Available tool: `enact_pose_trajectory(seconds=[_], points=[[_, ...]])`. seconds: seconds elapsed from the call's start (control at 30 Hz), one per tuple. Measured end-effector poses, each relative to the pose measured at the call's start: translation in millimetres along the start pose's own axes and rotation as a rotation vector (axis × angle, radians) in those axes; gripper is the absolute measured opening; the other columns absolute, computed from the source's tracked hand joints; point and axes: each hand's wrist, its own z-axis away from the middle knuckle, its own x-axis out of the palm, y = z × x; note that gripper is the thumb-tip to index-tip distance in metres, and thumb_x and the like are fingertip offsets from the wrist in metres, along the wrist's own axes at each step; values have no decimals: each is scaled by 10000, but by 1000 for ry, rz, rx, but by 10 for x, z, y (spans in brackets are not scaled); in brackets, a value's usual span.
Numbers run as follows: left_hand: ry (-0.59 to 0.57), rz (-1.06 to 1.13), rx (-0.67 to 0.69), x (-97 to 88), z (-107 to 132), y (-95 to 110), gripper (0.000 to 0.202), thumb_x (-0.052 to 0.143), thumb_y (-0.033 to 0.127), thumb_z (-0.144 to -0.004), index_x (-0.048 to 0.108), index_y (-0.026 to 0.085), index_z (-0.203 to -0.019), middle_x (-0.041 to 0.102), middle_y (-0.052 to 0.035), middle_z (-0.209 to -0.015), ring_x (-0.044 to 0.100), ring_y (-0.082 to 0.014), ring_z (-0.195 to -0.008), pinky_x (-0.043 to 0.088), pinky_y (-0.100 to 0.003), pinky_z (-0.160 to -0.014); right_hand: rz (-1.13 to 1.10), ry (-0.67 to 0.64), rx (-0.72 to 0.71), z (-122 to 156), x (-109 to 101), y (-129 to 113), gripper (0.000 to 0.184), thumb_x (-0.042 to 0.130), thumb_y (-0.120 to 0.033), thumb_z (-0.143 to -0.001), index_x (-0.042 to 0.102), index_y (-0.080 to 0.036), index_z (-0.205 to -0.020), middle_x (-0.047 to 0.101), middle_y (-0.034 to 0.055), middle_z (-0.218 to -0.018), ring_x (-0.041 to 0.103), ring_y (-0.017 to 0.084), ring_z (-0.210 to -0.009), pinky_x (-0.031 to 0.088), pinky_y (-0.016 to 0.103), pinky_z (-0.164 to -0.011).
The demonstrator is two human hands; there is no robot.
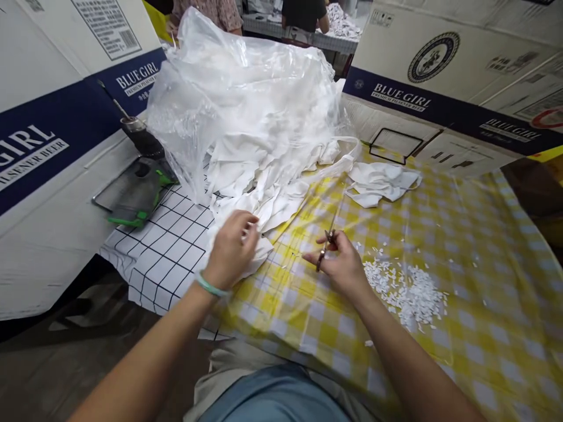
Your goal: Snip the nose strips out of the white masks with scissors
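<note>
My left hand grips a white cloth piece at the near edge of a heap of white cloth pieces, its fingers curled on the fabric. My right hand holds small scissors, blades pointing away, above the yellow checked tablecloth. A pile of small white cuttings lies just right of that hand. A clear plastic bag covers the back of the heap.
A few white pieces lie apart at the back right. A dark tool with green parts rests at the left on a black-grid white cloth. Blue Girl cardboard boxes wall both sides. Other people stand behind.
</note>
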Motion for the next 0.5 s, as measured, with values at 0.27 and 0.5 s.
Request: enact_pose_trajectory(seconds=[0.27, 0.5], points=[[-238, -361, 270, -382, 242, -479, 276, 571, 155, -850, 720, 249, -1063, 624, -123, -1148, 563, -291, -1027, 496, -477, -870, -217, -148, -75, -276, 514, -338, 198, 653, -325, -757, 522, -220, -863, 609, -5, -863, 523, 135, -707, 451, 288, -717], [-148, -1, 119, -709, 475, -343, 180, 650, 193, -868, 775, 305, -935, 729, -74, -1009, 658, -245, -937, 571, -391, -790, -418, -340, -125, -294, 670, -512, 273, 686, -360, -750, 491, -227, -888, 615, -9, -883, 505, 104, -658, 450, 253, -650]])
